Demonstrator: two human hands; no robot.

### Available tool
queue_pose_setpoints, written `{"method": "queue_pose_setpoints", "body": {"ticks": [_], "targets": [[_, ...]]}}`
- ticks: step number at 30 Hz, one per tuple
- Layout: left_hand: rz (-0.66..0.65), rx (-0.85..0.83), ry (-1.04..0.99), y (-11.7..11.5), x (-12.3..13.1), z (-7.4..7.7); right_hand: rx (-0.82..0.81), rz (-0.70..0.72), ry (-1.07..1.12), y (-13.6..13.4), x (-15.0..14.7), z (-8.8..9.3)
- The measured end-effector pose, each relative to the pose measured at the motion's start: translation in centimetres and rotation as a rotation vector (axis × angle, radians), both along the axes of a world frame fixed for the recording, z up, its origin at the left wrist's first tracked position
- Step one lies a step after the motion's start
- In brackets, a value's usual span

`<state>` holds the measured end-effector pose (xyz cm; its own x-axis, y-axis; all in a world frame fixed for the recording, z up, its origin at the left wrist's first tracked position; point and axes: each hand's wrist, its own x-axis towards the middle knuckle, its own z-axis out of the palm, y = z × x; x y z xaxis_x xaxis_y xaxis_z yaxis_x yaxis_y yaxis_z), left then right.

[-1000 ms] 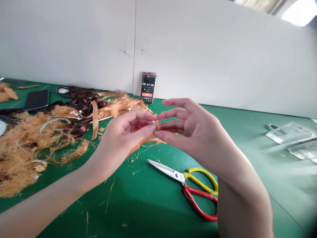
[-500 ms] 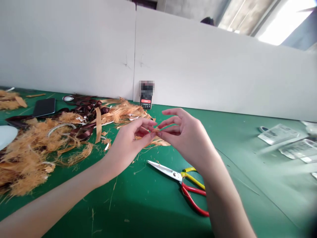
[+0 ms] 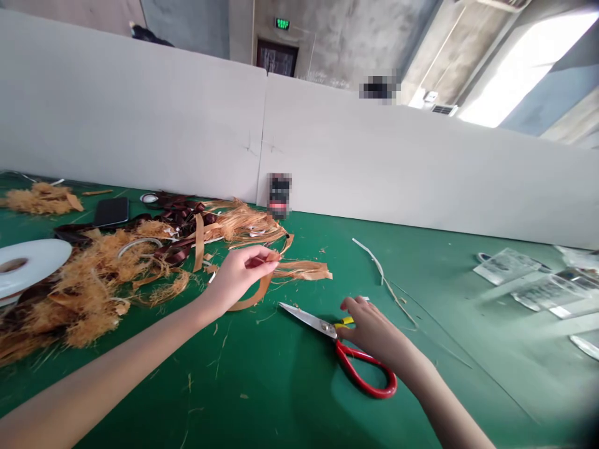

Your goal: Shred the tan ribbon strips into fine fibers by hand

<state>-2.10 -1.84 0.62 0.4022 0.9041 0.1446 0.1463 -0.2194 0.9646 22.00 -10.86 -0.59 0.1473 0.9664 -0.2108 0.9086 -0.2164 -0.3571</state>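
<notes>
My left hand [image 3: 241, 274] is raised a little above the green table [image 3: 290, 386] and pinches one end of an orange ribbon strip [image 3: 253, 298], which curls down to the table below it. My right hand [image 3: 372, 330] rests on the handles of the scissors [image 3: 346, 349], which lie on the table with red and yellow loops and the blades pointing left. Its fingers curl over the yellow loop and hide most of it. The red loop shows in front of the hand.
A heap of frayed orange fibre and dark brown ribbon [image 3: 107, 268] covers the table's left. A white tape roll [image 3: 28, 262] and a black phone [image 3: 112, 212] lie there too. A standing phone [image 3: 279, 194] leans on the white partition. Clear plastic packets [image 3: 538, 280] lie far right.
My hands have parted. The right hand dropped from the ribbon to the scissors' handles, while the left keeps the ribbon. The view tilted upward, showing the room beyond the partition.
</notes>
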Motion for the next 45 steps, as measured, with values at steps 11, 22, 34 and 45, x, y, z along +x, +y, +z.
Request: {"method": "queue_pose_setpoints", "body": {"ticks": [11, 22, 34, 45], "targets": [[0.107, 0.007, -0.145, -1.3, 1.1, 1.6, -0.181, 0.149, 0.006, -2.9, 3.0, -1.2], [0.116, 0.03, -0.295, -0.5, 1.8, 0.9, -0.018, 0.162, -0.033, -3.8, 4.0, -4.5], [0.141, 0.012, -0.37, 0.3, 2.5, 1.0, 0.331, 0.112, -0.161, -4.1, 4.6, -4.0], [0.074, -0.029, -0.218, -0.7, 2.0, 0.0, 0.323, 0.176, -0.143, -2.5, 0.6, -0.3]]}}
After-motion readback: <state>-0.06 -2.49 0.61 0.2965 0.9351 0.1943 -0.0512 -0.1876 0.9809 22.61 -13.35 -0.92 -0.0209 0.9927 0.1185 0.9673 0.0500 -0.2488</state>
